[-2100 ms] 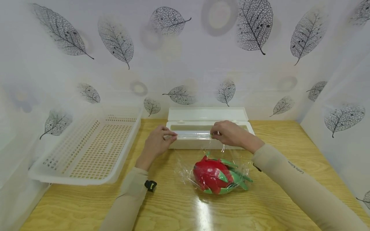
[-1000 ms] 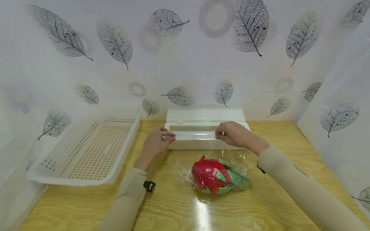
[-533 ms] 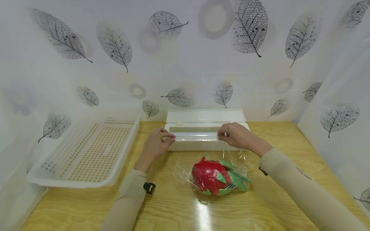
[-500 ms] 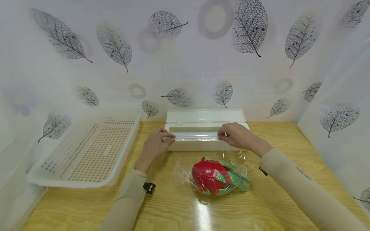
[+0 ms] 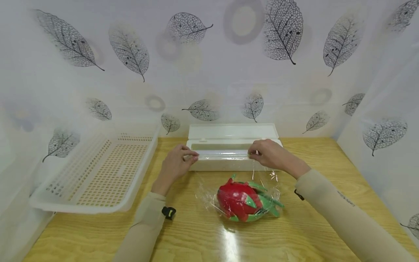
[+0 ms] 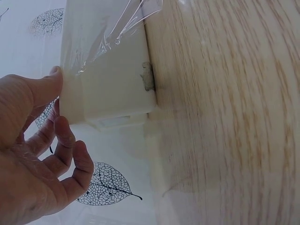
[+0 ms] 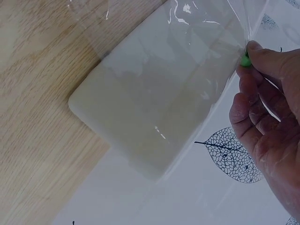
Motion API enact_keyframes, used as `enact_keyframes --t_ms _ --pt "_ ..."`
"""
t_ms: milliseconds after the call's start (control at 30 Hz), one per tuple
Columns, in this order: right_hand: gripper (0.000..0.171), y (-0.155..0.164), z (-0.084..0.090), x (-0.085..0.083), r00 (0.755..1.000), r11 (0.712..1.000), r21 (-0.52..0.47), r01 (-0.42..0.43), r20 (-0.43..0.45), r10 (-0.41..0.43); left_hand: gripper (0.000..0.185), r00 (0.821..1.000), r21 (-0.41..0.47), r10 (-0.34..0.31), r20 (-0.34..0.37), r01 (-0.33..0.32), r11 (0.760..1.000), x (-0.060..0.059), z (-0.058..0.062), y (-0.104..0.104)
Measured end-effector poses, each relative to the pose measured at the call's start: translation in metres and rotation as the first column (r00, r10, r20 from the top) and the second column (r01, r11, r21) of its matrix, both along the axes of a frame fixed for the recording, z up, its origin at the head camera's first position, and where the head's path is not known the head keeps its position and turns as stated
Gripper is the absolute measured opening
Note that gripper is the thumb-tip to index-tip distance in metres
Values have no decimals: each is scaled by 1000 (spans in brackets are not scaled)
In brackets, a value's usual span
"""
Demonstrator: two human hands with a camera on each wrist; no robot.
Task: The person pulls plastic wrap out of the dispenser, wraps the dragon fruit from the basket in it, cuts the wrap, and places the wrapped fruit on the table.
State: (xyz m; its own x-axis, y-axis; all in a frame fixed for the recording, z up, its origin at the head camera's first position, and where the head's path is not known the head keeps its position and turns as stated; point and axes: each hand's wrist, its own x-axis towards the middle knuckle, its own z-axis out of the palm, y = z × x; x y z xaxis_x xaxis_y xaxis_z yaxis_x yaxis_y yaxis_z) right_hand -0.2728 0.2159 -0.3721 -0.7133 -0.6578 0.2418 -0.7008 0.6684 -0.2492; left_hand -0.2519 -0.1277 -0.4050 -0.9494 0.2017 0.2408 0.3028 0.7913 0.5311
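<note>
A white cling film box stands at the back of the table with its lid up and a roll lying inside. Clear cling film runs from its front edge over a red dragon fruit with green scales. My left hand pinches the box's left front corner between thumb and forefinger; in the left wrist view the other fingers curl loosely. With thumb and fingertips, my right hand pinches a small green slide cutter on the box's front rim. Film bunches beside that cutter in the right wrist view.
A white perforated plastic basket stands at the left of the wooden table. White curtains with a leaf print enclose the back and sides, close behind the box.
My right hand has slid to the right along the box's front rim, slowing lately. The left hand keeps its hold on the corner, and the dragon fruit stays in place.
</note>
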Motion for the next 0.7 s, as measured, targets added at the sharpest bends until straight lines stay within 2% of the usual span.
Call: enact_keyframes --t_ms 700 --pt "5 4 -1 0 999 999 30 35 7 -35 19 1000 13 -10 -16 10 1000 -2 -2 -1"
